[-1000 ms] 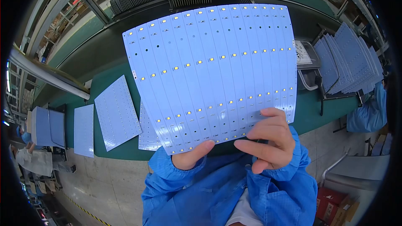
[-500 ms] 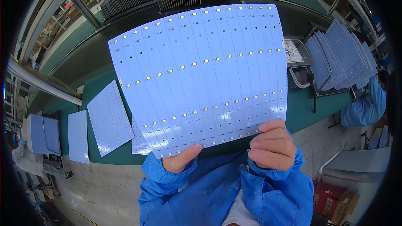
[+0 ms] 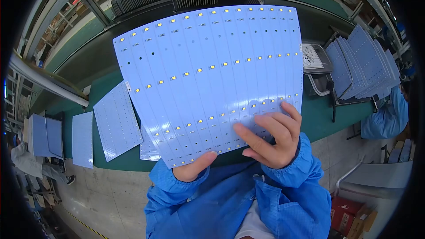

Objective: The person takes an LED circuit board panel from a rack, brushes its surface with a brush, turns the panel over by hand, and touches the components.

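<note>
- A large pale blue LED panel (image 3: 208,79), scored into narrow strips that each carry rows of small yellow LEDs and dark holes, is held up in front of the camera, above the tabletop (image 3: 323,119) and slightly bowed.
- The left hand (image 3: 192,168) pinches the panel's bottom edge, thumb on the front face: a firm grip grasping the panel.
- The right hand (image 3: 270,139) lies with spread fingers (image 3: 252,137) against the front of the panel near its lower right corner; its grip is loose, fingertips touching the strips rather than clenched round them.
- Both wrists come out of blue sleeves (image 3: 287,181).
- On the green tabletop, left of the held panel, lie further flat panels (image 3: 116,119), side by side.
- To the right, a fanned stack of panels (image 3: 363,62) stands in a rack, beside a grey tray (image 3: 315,59).
- At the far right edge, another person's blue sleeve (image 3: 389,115) shows.
</note>
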`<control>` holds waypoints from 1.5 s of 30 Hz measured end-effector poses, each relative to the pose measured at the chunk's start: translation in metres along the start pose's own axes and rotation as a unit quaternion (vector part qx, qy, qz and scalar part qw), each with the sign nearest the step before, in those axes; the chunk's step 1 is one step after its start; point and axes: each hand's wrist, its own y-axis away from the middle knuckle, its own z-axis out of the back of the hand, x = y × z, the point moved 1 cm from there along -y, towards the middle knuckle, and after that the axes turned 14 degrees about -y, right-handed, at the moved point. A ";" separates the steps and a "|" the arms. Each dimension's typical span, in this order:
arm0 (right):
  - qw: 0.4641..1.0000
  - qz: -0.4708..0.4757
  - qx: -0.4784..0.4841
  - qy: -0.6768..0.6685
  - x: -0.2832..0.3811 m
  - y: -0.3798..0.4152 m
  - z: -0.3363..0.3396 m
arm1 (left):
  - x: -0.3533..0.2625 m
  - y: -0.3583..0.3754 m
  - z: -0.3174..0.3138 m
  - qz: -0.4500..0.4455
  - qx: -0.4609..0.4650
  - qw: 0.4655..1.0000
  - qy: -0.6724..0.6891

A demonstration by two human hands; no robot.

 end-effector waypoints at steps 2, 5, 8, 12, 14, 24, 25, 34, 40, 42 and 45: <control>0.999 0.031 -0.023 0.015 -0.001 0.002 -0.001 | -0.001 0.000 -0.001 0.008 -0.001 1.000 0.002; 0.998 0.049 -0.022 0.018 -0.002 0.002 0.000 | -0.002 -0.002 -0.002 0.012 -0.002 1.000 -0.002; 0.999 0.042 -0.029 0.010 -0.001 0.000 0.000 | -0.002 -0.003 -0.002 -0.009 0.001 1.000 -0.002; 0.993 0.042 -0.067 -0.082 -0.006 0.005 0.004 | -0.002 -0.002 -0.001 -0.011 -0.001 1.000 -0.014; 0.978 0.060 -0.152 -0.133 -0.011 0.013 0.005 | -0.001 0.000 0.002 -0.015 -0.005 1.000 -0.017; 0.968 0.067 -0.200 -0.138 -0.020 0.023 0.025 | 0.003 0.003 0.011 -0.018 0.023 0.999 -0.039; 0.967 0.073 -0.197 -0.142 -0.023 0.026 0.029 | 0.003 0.002 0.010 -0.021 0.022 0.999 -0.032; 0.948 0.077 -0.302 -0.063 -0.024 0.024 0.024 | 0.002 0.002 0.008 -0.053 0.008 0.998 0.035; 0.940 0.102 -0.319 -0.072 -0.029 0.029 0.027 | 0.005 0.003 0.007 -0.059 -0.003 0.993 0.102; 0.928 0.103 -0.351 -0.072 -0.028 0.027 0.018 | 0.005 0.003 0.005 -0.063 -0.010 0.992 0.108; 0.876 0.080 -0.466 -0.093 -0.022 0.025 0.016 | 0.005 0.001 0.002 -0.073 -0.016 0.990 0.116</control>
